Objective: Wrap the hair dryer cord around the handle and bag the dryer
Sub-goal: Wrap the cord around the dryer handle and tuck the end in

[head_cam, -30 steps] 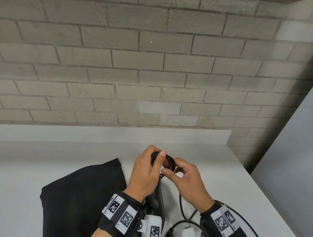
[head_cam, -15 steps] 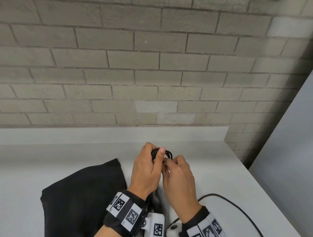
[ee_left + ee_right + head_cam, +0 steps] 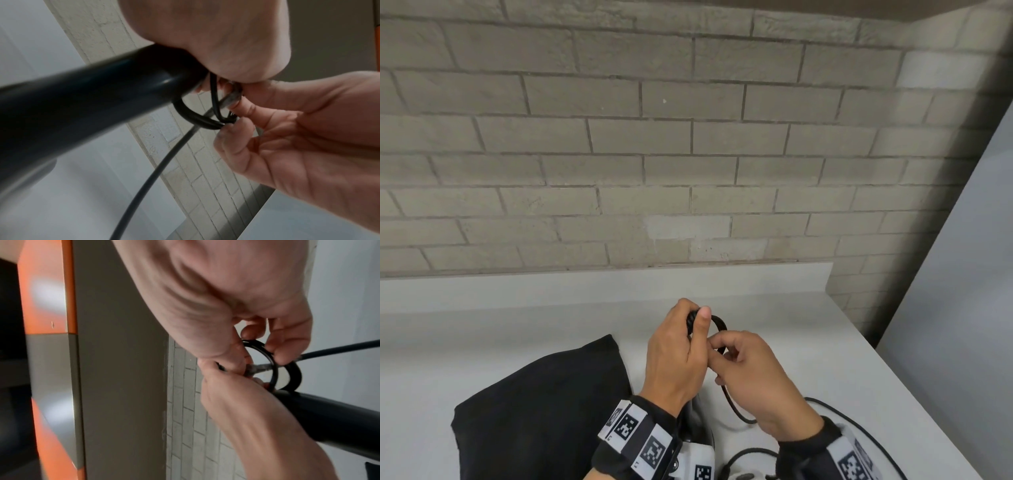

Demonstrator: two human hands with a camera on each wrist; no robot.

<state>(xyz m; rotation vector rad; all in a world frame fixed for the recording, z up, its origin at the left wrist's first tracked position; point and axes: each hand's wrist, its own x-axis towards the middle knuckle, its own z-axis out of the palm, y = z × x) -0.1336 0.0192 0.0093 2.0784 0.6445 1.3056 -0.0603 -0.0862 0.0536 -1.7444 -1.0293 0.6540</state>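
Your bag lies on the table near-left. Your left hand and right hand meet just right of it, cord trailing near-right. Brick wall behind the table.

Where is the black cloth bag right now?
In the head view the black cloth bag lies flat on the white counter, left of the left hand, not yet touched.
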